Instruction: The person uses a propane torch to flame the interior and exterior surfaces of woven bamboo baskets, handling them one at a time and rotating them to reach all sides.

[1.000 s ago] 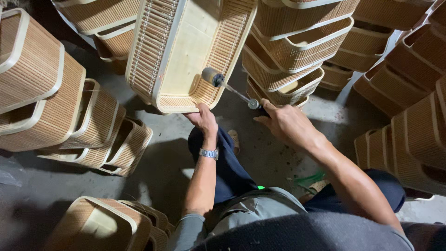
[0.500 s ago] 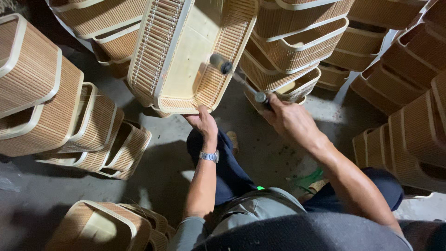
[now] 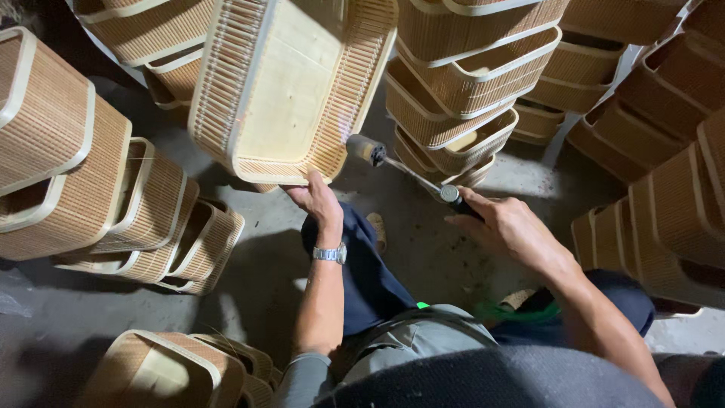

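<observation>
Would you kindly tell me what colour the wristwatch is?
The metal wristwatch on the left wrist is silver, seen in the head view.

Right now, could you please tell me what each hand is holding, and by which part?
The left hand holds the woven basket by its near bottom edge; the right hand holds the hammer by its handle end.

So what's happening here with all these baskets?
A seated person grips the near edge of a slatted bamboo basket with the left hand, tipping it so its flat bottom shows. The right hand holds a small hammer, its head beside the basket's lower corner. Stacks of similar baskets stand all around on the concrete floor.
</observation>
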